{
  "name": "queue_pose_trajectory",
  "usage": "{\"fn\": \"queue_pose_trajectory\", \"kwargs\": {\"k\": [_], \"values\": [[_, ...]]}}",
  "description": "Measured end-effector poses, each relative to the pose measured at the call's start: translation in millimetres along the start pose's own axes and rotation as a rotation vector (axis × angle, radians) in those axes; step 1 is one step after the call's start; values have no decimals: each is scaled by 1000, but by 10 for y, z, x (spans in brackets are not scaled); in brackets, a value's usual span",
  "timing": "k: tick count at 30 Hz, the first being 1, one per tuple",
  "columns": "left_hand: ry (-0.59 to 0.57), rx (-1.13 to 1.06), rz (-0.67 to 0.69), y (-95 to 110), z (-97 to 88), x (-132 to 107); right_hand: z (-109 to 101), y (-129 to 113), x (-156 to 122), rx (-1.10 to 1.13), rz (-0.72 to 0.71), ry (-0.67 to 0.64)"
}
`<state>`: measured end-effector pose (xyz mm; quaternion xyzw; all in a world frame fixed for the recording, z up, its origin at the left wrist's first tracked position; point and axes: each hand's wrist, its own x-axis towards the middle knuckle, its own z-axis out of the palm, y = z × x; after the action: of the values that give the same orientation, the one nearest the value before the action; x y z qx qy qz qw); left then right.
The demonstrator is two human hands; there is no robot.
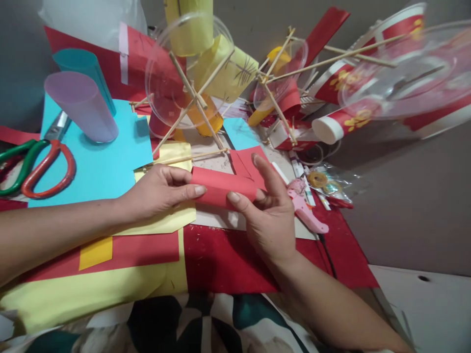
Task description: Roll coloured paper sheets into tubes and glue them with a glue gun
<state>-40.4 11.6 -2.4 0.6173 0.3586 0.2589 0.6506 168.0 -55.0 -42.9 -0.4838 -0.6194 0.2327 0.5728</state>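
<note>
Between my two hands is a small piece of red paper (221, 187), curved into a roll and held level above the table. My left hand (162, 191) pinches its left end between thumb and fingers. At the right end, my right hand (270, 211) grips it with the thumb in front and fingers behind, the index finger raised. Just behind the roll lies another red paper sheet (246, 162). A pink glue gun (309, 215) rests to the right of my right hand, its cord trailing toward me.
Scissors (49, 166) with green and orange handles lie left on blue paper (106, 176). Purple (83, 105) and blue paper tubes (86, 68) stand there. Behind are stick frames (196, 95) with clear plastic lids, and red patterned paper cups (346, 122). Yellow paper (110, 289) lies in front.
</note>
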Motion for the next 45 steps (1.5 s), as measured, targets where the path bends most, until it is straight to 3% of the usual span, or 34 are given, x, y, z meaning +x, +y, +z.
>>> {"fn": "queue_pose_trajectory", "kwargs": {"k": [8,16,22,26,36,45], "values": [[75,-58,13,7,11,-17,-20,16,15,50,50,-71],[61,-70,-3,4,9,-13,-5,11,13,33,31,-30],[100,-102,35,-61,-11,14,-25,-145,43,101,302,34],[142,-191,40,-82,-15,38,-45,-180,50,117,358,40],[-60,-119,-11,-40,-51,5,-54,-183,53,43,327,7],[-84,-176,-103,-17,-45,22,-130,-191,75,-165,73,-92]]}}
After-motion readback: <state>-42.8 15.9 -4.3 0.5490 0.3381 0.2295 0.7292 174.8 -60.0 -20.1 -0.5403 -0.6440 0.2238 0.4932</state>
